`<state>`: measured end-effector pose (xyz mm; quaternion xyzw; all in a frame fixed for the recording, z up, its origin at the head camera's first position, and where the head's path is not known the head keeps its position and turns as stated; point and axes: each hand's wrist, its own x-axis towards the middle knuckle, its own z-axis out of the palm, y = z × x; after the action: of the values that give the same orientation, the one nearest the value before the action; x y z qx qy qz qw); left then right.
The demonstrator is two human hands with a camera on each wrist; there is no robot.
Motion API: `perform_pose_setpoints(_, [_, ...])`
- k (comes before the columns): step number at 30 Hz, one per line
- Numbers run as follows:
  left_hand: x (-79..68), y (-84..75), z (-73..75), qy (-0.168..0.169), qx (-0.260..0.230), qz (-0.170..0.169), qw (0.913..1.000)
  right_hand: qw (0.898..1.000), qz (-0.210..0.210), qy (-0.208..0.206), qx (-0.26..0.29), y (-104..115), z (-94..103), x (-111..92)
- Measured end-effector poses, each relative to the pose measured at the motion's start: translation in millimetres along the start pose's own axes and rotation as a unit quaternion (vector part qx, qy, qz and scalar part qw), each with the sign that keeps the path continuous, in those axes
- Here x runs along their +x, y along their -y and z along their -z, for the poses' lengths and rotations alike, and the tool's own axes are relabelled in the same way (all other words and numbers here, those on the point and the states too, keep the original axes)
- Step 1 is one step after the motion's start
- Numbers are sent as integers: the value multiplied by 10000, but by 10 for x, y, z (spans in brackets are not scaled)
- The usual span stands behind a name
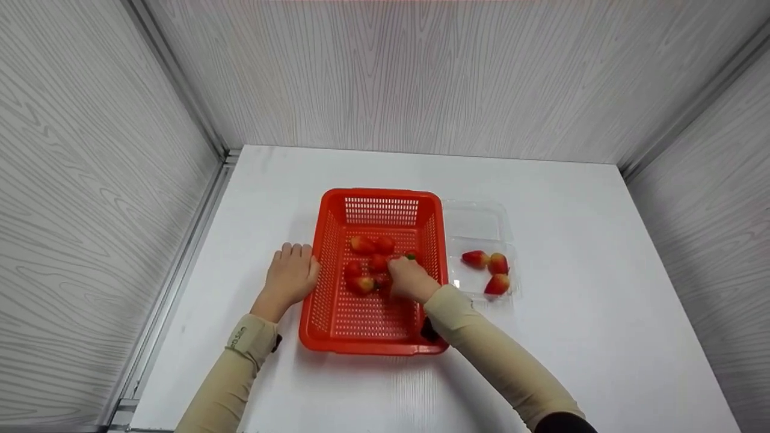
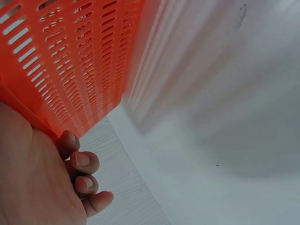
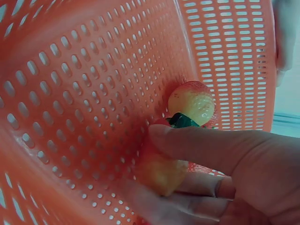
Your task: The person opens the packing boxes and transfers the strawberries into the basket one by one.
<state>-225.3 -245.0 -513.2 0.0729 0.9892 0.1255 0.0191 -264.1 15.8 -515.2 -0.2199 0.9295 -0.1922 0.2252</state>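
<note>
Inside the red perforated basket, my right hand pinches a strawberry between thumb and fingers. That strawberry is red and yellow; in the right wrist view a green leafy cap shows just past my thumb, and a second strawberry lies beyond it. Several more strawberries lie on the basket floor around the hand. My left hand rests against the basket's left rim, thumb side touching it. Its fingers are loosely bent outside the wall, holding nothing.
A clear plastic box with its lid folded back stands against the basket's right side. Three strawberries lie in its near half. Pale wood-grain panels enclose the white table at the back and sides.
</note>
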Motion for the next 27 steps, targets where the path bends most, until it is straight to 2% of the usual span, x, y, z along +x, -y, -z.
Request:
perform_pose_setpoints(5, [6,-3,-3,-31,3,-42,10000,9998,-87,-38,-151,-27,-32,2])
perform_pose_setpoints(12, [-3,-9,22,55,0,65,10000,9993,57,-167,330,-43,-69,17])
perform_pose_setpoints(17, [-13,-20,21,81,-25,32,10000,9990,-10,-222,388,-31,-68,1])
perform_pose_setpoints(21, [-19,-20,20,111,9,42,9999,9989,-64,-150,441,8,22,-30])
perform_pose_setpoints(24, [-13,-19,22,141,31,76,9999,9965,-182,31,815,20,143,-57])
perform_pose_setpoints(27, [-3,-18,24,167,58,101,9998,9950,-299,51,947,5,277,-80])
